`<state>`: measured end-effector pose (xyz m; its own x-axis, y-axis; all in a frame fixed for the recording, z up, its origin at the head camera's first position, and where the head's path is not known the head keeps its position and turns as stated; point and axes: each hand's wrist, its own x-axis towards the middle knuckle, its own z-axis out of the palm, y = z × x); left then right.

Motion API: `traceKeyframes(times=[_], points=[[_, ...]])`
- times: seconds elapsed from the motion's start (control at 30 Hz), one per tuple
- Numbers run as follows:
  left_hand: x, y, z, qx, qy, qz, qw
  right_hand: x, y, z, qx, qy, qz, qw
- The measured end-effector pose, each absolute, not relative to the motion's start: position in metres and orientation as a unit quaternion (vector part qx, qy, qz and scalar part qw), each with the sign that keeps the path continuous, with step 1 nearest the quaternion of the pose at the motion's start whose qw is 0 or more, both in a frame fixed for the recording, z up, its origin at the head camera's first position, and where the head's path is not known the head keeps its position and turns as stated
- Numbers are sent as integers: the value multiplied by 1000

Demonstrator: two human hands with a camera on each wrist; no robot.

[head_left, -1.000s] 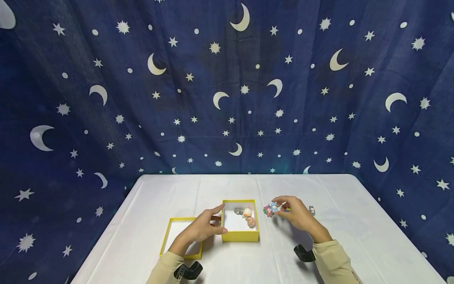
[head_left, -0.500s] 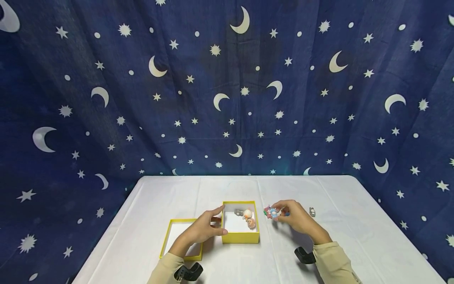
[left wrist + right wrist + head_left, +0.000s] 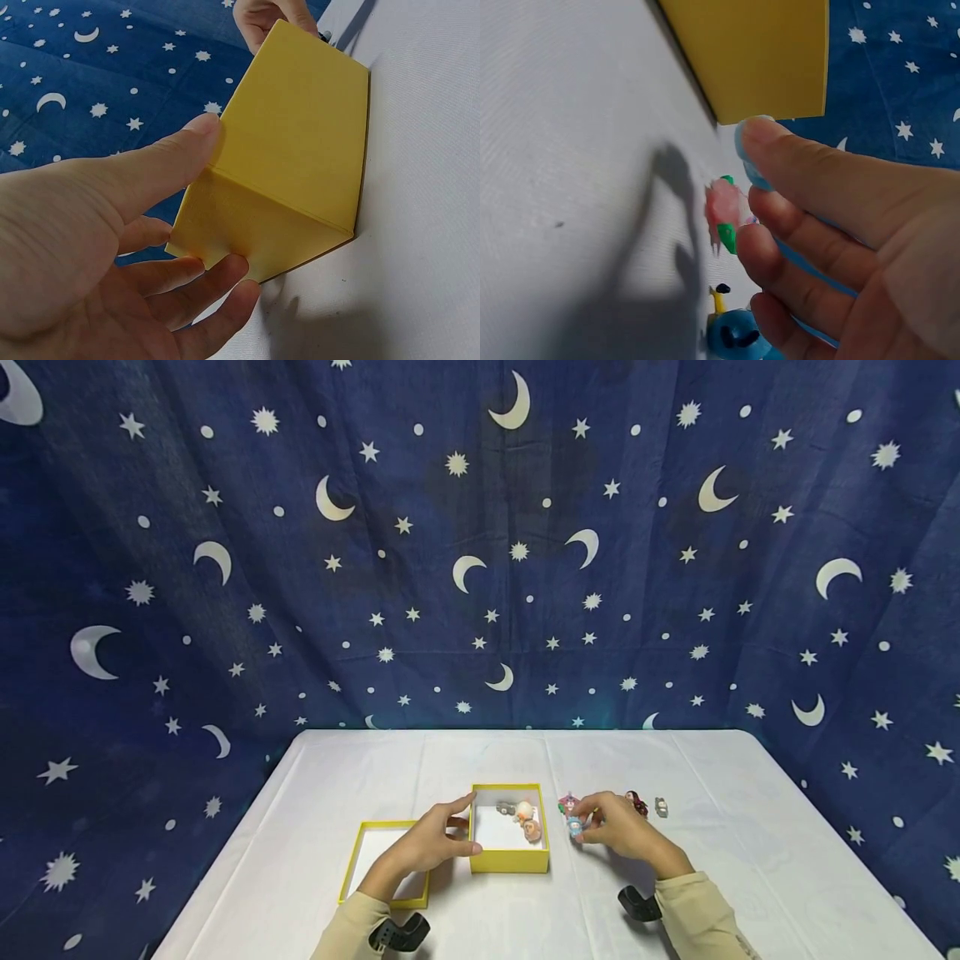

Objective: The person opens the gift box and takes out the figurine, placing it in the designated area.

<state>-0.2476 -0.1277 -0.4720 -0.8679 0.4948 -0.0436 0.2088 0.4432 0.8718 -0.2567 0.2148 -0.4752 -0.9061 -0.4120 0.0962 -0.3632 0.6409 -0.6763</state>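
A yellow box (image 3: 509, 861) with a white inside stands open on the table. My left hand (image 3: 429, 839) holds its left side, thumb at the near corner and index finger at the far one. In the left wrist view the other fingers rest against the yellow wall (image 3: 255, 217). To the right of the box, my right hand (image 3: 618, 825) pinches a small light-blue figurine (image 3: 575, 827) between thumb and fingers. The hand mostly hides this figurine in the right wrist view. A pink figurine (image 3: 567, 803) with green parts lies just behind it.
Several small figurines (image 3: 531, 832) lie inside the box. A yellow-rimmed lid (image 3: 408, 902) lies to its left, partly under my left arm. Beyond my right hand are a dark-red figurine (image 3: 637, 803) and a grey one (image 3: 661, 807). A blue toy (image 3: 735, 335) shows low in the right wrist view.
My right hand has drawn the light-blue figurine slightly toward me, apart from the pink one. The dark-red figurine has come into sight behind the hand. My left hand has stayed on the box.
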Motion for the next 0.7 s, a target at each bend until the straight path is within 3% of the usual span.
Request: traceKeyframes(times=[0.7], points=[[-248, -128, -474, 214, 835, 485, 146, -251, 206, -484, -187, 926, -322, 55]])
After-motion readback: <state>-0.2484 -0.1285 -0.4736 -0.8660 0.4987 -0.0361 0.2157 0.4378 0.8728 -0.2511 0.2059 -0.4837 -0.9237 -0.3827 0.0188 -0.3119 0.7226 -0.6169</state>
